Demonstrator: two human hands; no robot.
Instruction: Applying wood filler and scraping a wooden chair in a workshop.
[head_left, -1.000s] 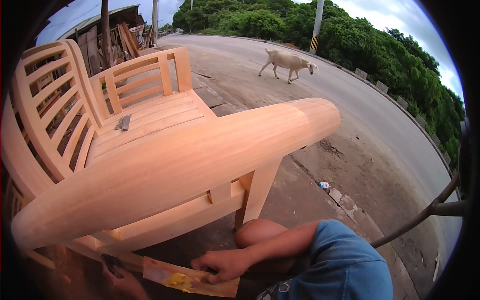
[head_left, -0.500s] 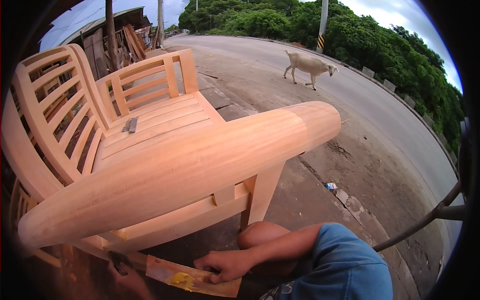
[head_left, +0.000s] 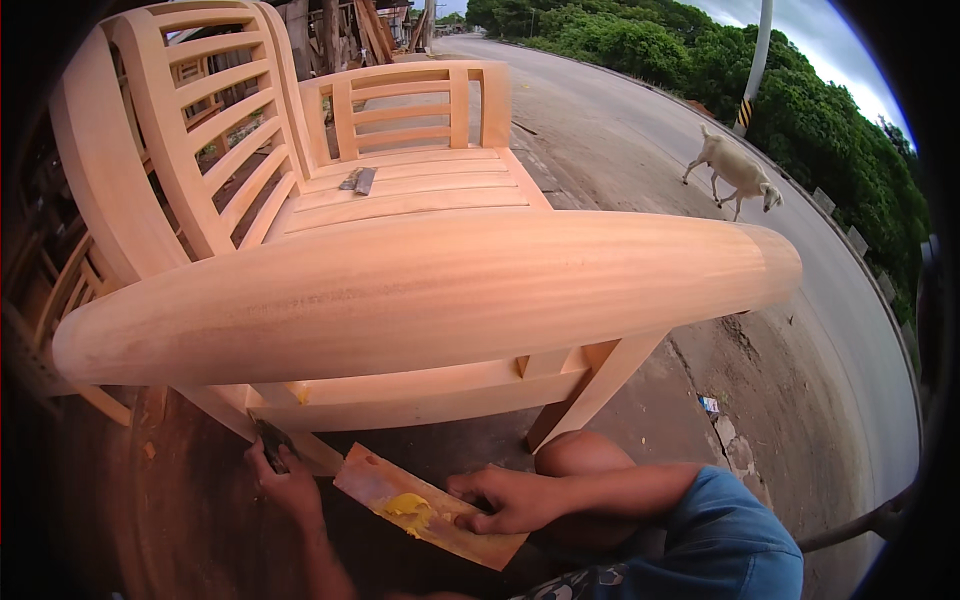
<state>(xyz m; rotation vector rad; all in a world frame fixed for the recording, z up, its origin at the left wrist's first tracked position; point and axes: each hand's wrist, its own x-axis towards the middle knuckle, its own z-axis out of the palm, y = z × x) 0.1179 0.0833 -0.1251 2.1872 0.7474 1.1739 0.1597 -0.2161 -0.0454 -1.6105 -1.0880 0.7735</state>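
Our right hand (head_left: 508, 497) pinches a long, flat brown board (head_left: 372, 478).
Bearing yellow paste (head_left: 408, 506), it slants up leftward, its far end just beside our left hand (head_left: 290, 488), which grips a dark, flat blade (head_left: 270, 440), apparently a scraper, below a rounded, pale wooden armrest (head_left: 430, 295).

A blue short sleeve (head_left: 735, 535) covers the person's right upper arm; its cloth is plain and slightly faded, with soft folds, a loose hem and a darker seam line. Below it the right forearm (head_left: 620, 485) and right hand (head_left: 515, 497) are bare, as are the left forearm (head_left: 325, 560) and left hand (head_left: 290, 480). A rounded knee (head_left: 585, 455) is bare too. Dark cloth (head_left: 580, 582) with pale grey angular patches shows beside the sleeve; which garment it belongs to is unclear.
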